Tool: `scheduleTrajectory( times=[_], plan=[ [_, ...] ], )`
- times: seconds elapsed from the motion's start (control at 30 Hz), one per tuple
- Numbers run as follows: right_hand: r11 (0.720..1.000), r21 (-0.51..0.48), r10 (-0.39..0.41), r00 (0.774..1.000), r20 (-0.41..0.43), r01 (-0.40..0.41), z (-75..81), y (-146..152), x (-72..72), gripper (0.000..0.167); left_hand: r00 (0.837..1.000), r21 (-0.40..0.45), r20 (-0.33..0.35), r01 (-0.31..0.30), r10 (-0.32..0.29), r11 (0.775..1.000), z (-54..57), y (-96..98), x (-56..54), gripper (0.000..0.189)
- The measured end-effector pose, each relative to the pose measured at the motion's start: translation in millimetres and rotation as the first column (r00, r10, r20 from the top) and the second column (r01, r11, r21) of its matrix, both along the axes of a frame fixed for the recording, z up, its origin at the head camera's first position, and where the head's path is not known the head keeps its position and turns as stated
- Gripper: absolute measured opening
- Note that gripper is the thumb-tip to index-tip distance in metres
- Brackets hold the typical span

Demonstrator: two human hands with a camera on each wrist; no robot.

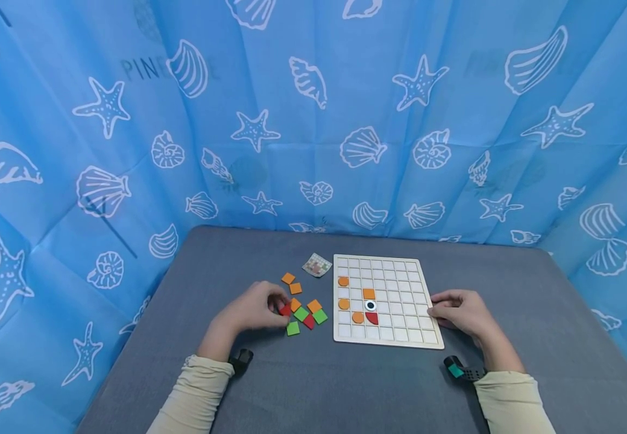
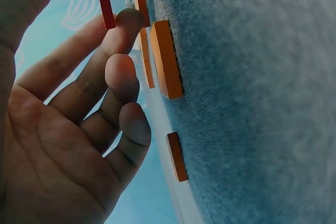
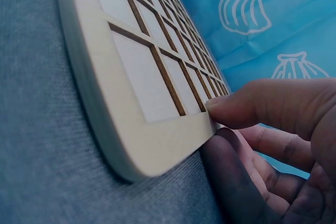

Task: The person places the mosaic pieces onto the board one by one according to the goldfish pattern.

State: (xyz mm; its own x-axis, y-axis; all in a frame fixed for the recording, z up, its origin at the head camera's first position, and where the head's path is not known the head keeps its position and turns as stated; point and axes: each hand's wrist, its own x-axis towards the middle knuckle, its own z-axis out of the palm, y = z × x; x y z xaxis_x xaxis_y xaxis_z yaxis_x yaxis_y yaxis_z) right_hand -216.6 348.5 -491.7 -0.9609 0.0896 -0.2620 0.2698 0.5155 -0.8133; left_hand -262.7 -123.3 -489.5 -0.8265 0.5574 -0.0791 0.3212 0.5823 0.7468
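Note:
My left hand (image 1: 259,306) pinches a small red tile (image 2: 106,6) between thumb and fingertips, just above a scatter of loose tiles. In the left wrist view the tile stands on edge, and the other fingers are loosely bent. With thumb on the rim and fingers at its side, my right hand (image 1: 462,310) grips the right edge of a white gridded board (image 1: 400,307). On the board's left part lie three orange discs (image 1: 343,281), an orange square (image 1: 368,293), a black-and-white eye piece (image 1: 370,305) and a red rounded piece (image 1: 371,318).
Several loose orange tiles (image 1: 295,288), green tiles (image 1: 320,316) and a red tile (image 1: 308,322) lie left of the board. A small printed card (image 1: 316,265) sits near its upper left corner. A blue shell-patterned curtain (image 1: 313,144) hangs behind the grey table (image 1: 335,386).

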Motion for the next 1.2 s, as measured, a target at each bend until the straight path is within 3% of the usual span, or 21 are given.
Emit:
scheduleTrajectory(
  times=[0.23,0.4,0.67,0.87,1.03,1.2],
  plan=[
    [1.000,0.004,-0.014,1.000,0.005,0.014,1.0,-0.5,0.1,0.046,1.000,0.009,-0.007,0.006,-0.006,1.000,0.5,9.6,-1.4,0.030],
    [1.000,0.004,-0.018,1.000,0.004,0.018,0.8,-1.3,-0.8,0.046,0.999,0.038,-0.034,0.031,-0.029,0.999,2.1,26.1,-8.6,0.031],
    [1.000,-0.001,-0.030,0.999,0.012,0.030,0.5,-1.2,0.0,0.045,0.997,0.099,-0.060,0.050,-0.045,0.994,12.1,72.4,-21.8,0.032],
    [1.000,0.001,-0.024,1.000,0.003,0.024,-0.8,-1.0,-0.2,0.045,0.995,0.107,-0.091,0.060,-0.050,0.992,10.4,110.7,-32.5,0.027],
    [1.000,0.004,-0.022,1.000,-0.002,0.022,-3.5,-0.4,-0.6,0.044,0.996,0.089,-0.090,0.018,-0.010,0.996,12.0,138.5,-39.8,0.026],
    [1.000,0.003,-0.022,1.000,-0.004,0.022,-2.5,0.0,-0.5,0.045,0.990,0.000,-0.109,-0.090,0.090,0.996,12.5,160.5,-48.0,0.027]
  ],
)
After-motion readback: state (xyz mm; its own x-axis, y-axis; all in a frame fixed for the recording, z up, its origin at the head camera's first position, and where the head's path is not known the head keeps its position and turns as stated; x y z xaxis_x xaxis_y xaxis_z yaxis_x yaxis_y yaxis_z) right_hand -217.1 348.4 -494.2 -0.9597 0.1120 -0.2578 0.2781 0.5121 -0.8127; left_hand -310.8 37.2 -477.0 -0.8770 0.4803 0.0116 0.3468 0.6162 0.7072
